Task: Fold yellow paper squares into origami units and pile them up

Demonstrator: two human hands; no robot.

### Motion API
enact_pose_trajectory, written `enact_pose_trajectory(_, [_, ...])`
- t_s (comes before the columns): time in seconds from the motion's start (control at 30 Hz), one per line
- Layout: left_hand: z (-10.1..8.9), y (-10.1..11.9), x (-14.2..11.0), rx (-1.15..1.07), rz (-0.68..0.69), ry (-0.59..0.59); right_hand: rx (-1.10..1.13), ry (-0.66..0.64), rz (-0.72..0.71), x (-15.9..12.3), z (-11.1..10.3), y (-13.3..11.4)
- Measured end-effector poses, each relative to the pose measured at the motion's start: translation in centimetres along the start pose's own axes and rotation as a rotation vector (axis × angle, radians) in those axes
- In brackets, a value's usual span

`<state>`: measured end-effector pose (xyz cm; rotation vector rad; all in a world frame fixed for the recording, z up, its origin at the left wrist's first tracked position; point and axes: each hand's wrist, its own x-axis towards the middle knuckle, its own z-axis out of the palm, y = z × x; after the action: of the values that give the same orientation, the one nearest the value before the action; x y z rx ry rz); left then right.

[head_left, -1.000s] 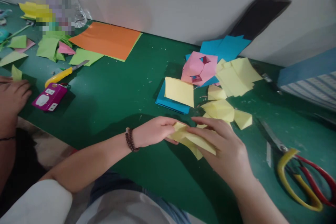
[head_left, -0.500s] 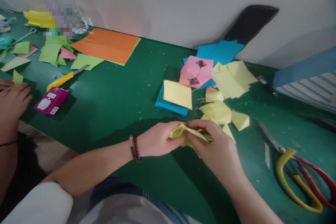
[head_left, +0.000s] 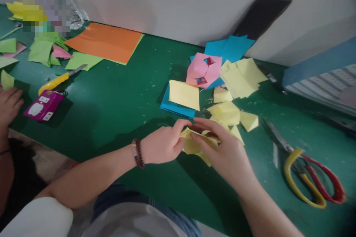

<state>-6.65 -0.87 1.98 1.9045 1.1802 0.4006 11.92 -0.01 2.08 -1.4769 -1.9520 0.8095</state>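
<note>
A partly folded piece of yellow paper (head_left: 198, 147) is held just above the green table. My left hand (head_left: 164, 142) pinches its left side, thumb and fingers closed. My right hand (head_left: 224, 148) grips the right side, with the thumb on the near face and the fingers behind, partly hidden. Beyond my hands lie folded yellow pieces (head_left: 226, 113) and a blue stack (head_left: 178, 109) topped by a pale yellow square (head_left: 184, 94). Behind these sits a pink folded paper form (head_left: 203, 69) with openings in it, beside loose yellow sheets (head_left: 241, 77).
Scissors (head_left: 294, 155) with yellow and red handles lie at right. Blue sheets (head_left: 230, 49) and a dark flat object (head_left: 261, 16) are by the wall. At left are an orange sheet (head_left: 107, 42), a yellow cutter (head_left: 55, 82), a purple box (head_left: 44, 106) and another person's hand (head_left: 9, 105).
The view has shifted, so the table items appear further left and higher. Between my hands the yellow paper has turned, showing more of its near face.
</note>
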Motion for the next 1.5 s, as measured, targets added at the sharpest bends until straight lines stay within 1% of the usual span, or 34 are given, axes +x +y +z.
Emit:
enact_pose_trajectory(0.2, [0.0,-0.1,-0.1,0.039,0.027,-0.035,-0.023,-0.002,-0.059,-0.4,0.1,0.2])
enact_pose_trajectory(0.33, [-0.1,0.0,-0.2,0.014,0.024,-0.048,-0.036,-0.021,-0.003,-0.5,-0.2,-0.5])
enact_pose_trajectory(0.43, [0.0,0.1,-0.1,-0.066,0.007,0.0,-0.033,-0.049,0.037,-0.6,-0.1,-0.9])
enact_pose_trajectory(0.53, [-0.1,0.2,0.2,-0.138,-0.05,0.051,0.007,-0.061,0.023,-0.6,0.0,-0.8])
enact_pose_trajectory(0.63, [-0.4,0.2,0.3,-0.195,-0.115,0.104,0.076,-0.026,-0.002,-0.4,-0.5,-0.7])
enact_pose_trajectory(0.77, [-1.0,0.1,0.3,-0.255,-0.182,0.186,0.12,0.024,0.067,-0.3,-1.5,-0.8])
enact_pose_trajectory(0.87, [-1.2,0.1,0.3,-0.226,-0.198,0.195,0.139,0.04,0.087,-0.2,-1.9,-0.9])
enact_pose_trajectory(0.97, [-1.2,0.2,0.2,-0.137,-0.179,0.187,0.176,0.023,0.092,-0.1,-1.9,-0.8])
enact_pose_trajectory(1.07, [-0.9,0.1,0.1,-0.051,-0.144,0.206,0.173,-0.022,0.119,0.0,-1.7,-0.7])
enact_pose_trajectory(1.2, [-0.7,0.2,0.0,-0.014,-0.113,0.234,0.119,-0.109,0.119,0.1,-1.5,-1.1])
enact_pose_trajectory(1.33, [-0.5,0.2,0.0,0.002,-0.087,0.273,0.107,-0.11,0.096,0.0,-1.5,-1.2])
enact_pose_trajectory(1.4, [-0.4,0.1,-0.1,0.003,-0.056,0.329,0.134,-0.09,0.052,-0.1,-1.7,-1.0])
enact_pose_trajectory(1.5, [-0.4,-0.1,-0.4,-0.008,0.04,0.472,0.235,-0.059,-0.09,-0.3,-1.8,-0.6])
